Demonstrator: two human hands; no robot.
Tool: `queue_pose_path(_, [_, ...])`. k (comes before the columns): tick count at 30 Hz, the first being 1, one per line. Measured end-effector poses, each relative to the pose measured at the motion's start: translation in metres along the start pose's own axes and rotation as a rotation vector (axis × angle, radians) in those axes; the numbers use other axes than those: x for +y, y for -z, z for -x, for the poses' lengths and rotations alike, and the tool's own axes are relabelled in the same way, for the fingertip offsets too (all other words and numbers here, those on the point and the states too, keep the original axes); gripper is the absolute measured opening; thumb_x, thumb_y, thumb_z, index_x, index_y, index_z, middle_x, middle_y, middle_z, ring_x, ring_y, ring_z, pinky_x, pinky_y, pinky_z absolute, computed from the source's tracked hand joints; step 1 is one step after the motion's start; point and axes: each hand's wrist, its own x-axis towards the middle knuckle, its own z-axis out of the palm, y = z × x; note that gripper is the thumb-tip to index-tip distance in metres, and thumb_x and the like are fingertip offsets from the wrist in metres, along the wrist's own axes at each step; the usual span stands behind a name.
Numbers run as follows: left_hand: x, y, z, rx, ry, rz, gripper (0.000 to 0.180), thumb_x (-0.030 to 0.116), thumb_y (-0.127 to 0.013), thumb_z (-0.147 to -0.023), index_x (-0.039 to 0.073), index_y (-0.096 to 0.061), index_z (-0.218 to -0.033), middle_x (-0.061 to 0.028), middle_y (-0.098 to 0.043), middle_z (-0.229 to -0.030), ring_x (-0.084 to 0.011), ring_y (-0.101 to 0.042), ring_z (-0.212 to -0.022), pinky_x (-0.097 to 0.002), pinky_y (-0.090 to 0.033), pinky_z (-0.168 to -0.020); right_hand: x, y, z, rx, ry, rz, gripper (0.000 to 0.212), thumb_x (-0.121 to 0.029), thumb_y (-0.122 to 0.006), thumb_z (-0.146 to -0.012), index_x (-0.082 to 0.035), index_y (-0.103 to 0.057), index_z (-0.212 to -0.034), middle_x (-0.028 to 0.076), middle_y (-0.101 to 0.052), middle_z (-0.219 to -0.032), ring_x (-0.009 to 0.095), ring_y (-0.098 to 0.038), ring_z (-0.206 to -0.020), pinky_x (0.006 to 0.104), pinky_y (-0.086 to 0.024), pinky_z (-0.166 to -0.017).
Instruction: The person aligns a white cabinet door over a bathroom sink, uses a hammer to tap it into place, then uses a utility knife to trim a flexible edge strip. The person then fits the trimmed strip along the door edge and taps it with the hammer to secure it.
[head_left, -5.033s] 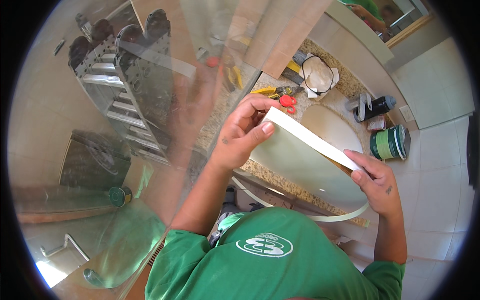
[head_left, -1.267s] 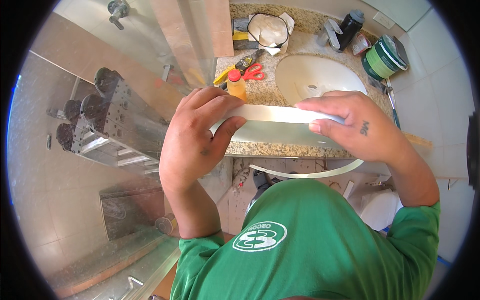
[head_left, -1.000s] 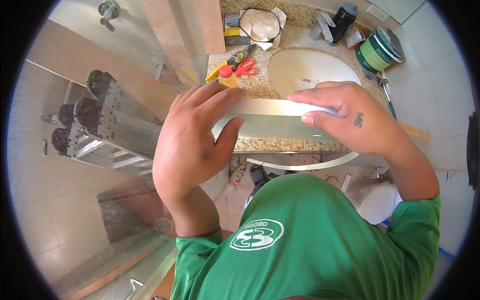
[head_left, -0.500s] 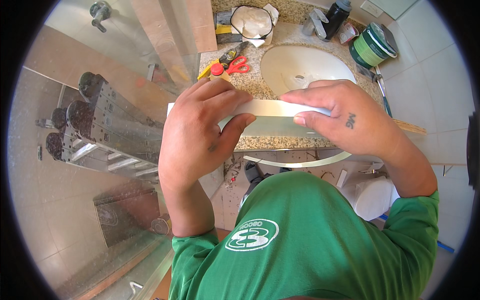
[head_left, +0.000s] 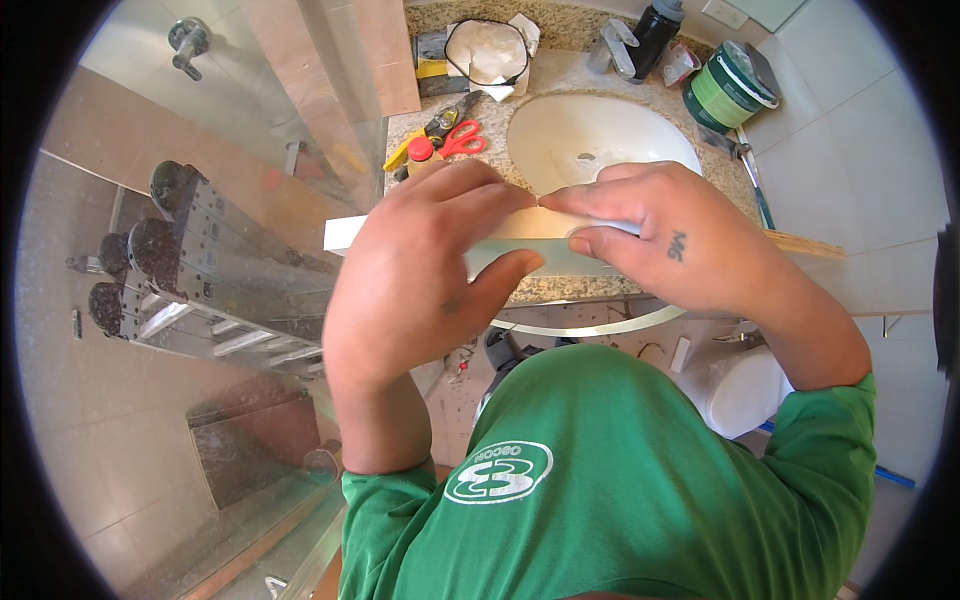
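In the head view, the right hand (head_left: 665, 225) pinches the white strip (head_left: 530, 226) on the upper edge of the pale panel (head_left: 568, 264), fingers on the far side and thumb on the near side. The left hand (head_left: 420, 275) straddles the same edge, thumb and fingers spread apart; whether it grips cannot be told. The panel is positioned before the sink basin (head_left: 600, 130), near the red-handled scissors (head_left: 463, 138), above a curved pale band (head_left: 600, 328).
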Motion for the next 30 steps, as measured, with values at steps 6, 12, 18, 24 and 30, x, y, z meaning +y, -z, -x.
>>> queue_pose_path(6, [-0.004,-0.009,-0.005,-0.005,-0.019,0.009,0.024,0.007,-0.084,-0.08,-0.001,-0.074,-0.101,-0.0159,-0.07,-0.092,-0.0361,-0.067,-0.085,-0.0419,-0.053,-0.077,0.002,0.005,-0.006,0.045,-0.045,-0.044,0.043,-0.018,-0.08,-0.088,-0.003,-0.074,-0.129,0.01,-0.067,-0.083,0.02,-0.062,-0.076,0.0341,-0.049,-0.07])
queue_pose_path(12, [-0.006,-0.009,-0.003,-0.003,-0.047,0.006,0.025,0.007,-0.084,-0.08,-0.001,-0.074,-0.101,-0.0159,-0.071,-0.093,-0.036,-0.067,-0.085,-0.0422,-0.053,-0.078,0.0,0.043,0.009,-0.193,-0.324,-0.13,0.04,-0.025,-0.084,-0.082,-0.005,-0.073,-0.115,0.011,-0.066,-0.079,0.023,-0.064,-0.074,0.0372,-0.05,-0.069])
queue_pose_path(18, [-0.004,-0.009,0.0,-0.009,-0.055,-0.032,0.023,0.009,-0.084,-0.081,0.001,-0.074,-0.1,-0.0133,-0.071,-0.094,-0.0356,-0.066,-0.087,-0.0431,-0.053,-0.078,0.009,0.073,0.035,-0.27,-0.472,-0.074,0.031,-0.025,-0.084,-0.083,-0.006,-0.066,-0.101,0.005,-0.063,-0.075,0.01,-0.056,-0.072,0.0314,-0.041,-0.063])
queue_pose_path(24, [-0.002,-0.01,-0.003,-0.014,-0.049,-0.058,0.02,0.012,-0.082,-0.082,0.005,-0.073,-0.099,-0.0097,-0.069,-0.095,-0.0349,-0.064,-0.088,-0.0449,-0.053,-0.077,0.028,0.09,0.073,-0.137,-0.484,-0.135,0.029,-0.023,-0.083,-0.085,-0.004,-0.071,-0.102,0.003,-0.064,-0.076,0.011,-0.056,-0.073,0.0297,-0.043,-0.066])
queue_pose_path(30, [0.0,-0.009,-0.004,-0.029,-0.059,-0.082,0.021,0.01,-0.082,-0.081,0.005,-0.072,-0.1,-0.0096,-0.068,-0.096,-0.0346,-0.064,-0.088,-0.0441,-0.053,-0.077,0.048,0.077,0.088,0.008,-0.31,-0.097,0.032,-0.017,-0.081,-0.087,0.0,-0.079,-0.113,0.009,-0.073,-0.088,0.015,-0.064,-0.079,0.0304,-0.05,-0.074])
